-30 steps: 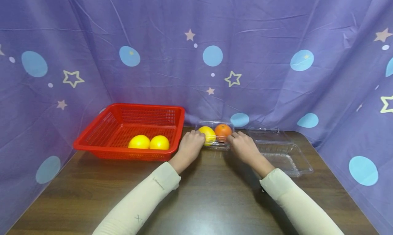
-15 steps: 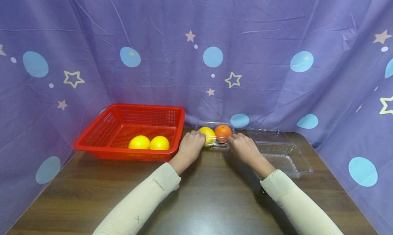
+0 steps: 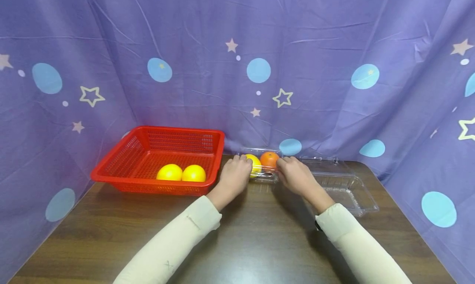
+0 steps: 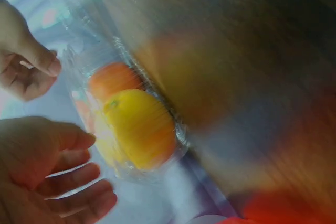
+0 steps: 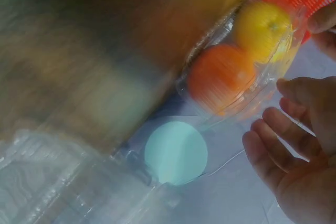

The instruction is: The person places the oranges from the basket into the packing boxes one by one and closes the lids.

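Observation:
A clear plastic clamshell box (image 3: pixel 265 177) at the back middle of the table holds a yellow fruit (image 4: pixel 143 129), lemon-yellow with a small green stem mark, and an orange fruit (image 5: pixel 221 78). Its lid is down over both. My left hand (image 3: pixel 235 172) is at the box's left front corner, hiding part of the yellow fruit in the head view. At the right front corner is my right hand (image 3: pixel 295 175). Both wrist views show loosely bent fingers with nothing between them. Each thumb is close to the box; whether it touches is unclear.
On the left stands a red plastic basket (image 3: pixel 148 186) with two yellow fruits (image 3: pixel 169 172) in it. Another clear clamshell box (image 3: pixel 343 193) lies with its lid open at the right. A purple curtain (image 3: pixel 208 69) hangs right behind the table (image 3: pixel 256 242).
My left hand has shifted slightly right and covers more of the yellow fruit. My right hand has moved up a little. The fruits and boxes look the same.

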`<state>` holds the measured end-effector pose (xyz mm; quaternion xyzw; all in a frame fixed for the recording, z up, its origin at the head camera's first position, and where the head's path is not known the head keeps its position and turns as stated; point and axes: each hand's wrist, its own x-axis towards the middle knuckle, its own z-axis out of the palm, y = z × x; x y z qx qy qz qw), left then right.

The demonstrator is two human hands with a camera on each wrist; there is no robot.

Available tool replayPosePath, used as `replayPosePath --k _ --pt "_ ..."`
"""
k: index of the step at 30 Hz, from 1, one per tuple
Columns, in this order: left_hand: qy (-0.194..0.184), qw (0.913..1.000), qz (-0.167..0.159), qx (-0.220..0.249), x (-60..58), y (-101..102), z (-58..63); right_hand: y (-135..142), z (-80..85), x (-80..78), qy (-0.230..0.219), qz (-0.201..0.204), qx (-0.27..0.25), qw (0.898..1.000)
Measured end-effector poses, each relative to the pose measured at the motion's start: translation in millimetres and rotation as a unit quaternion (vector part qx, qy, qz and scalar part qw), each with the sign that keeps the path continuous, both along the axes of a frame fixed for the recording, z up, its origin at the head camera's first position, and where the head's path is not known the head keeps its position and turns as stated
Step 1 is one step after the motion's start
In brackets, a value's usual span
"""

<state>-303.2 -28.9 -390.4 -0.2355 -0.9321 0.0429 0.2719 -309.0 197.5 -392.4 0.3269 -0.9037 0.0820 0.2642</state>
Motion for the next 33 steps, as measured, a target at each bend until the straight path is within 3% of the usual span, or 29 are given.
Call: replayPosePath --k 10,24,29,33 --pt "-0.051 0.9980 -0.015 0.032 -14.5 1 -4.5 -17 3.0 -8.5 -0.039 0.017 0.021 0.999" --pt "-0.067 0.9946 0.003 0.078 -34.8 7 -4.9 -23 14.2 -29.3 -0.115 -0.010 0.035 0.993" --pt "-0.078 0.9930 0.011 0.088 -36.6 9 -4.3 -22 20.0 -30.7 -0.137 -0.022 0.046 0.989" --pt "-0.079 0.9926 0.012 0.091 -36.6 12 -3.8 -11 24.6 -26.9 -0.150 -0.023 0.027 0.988"
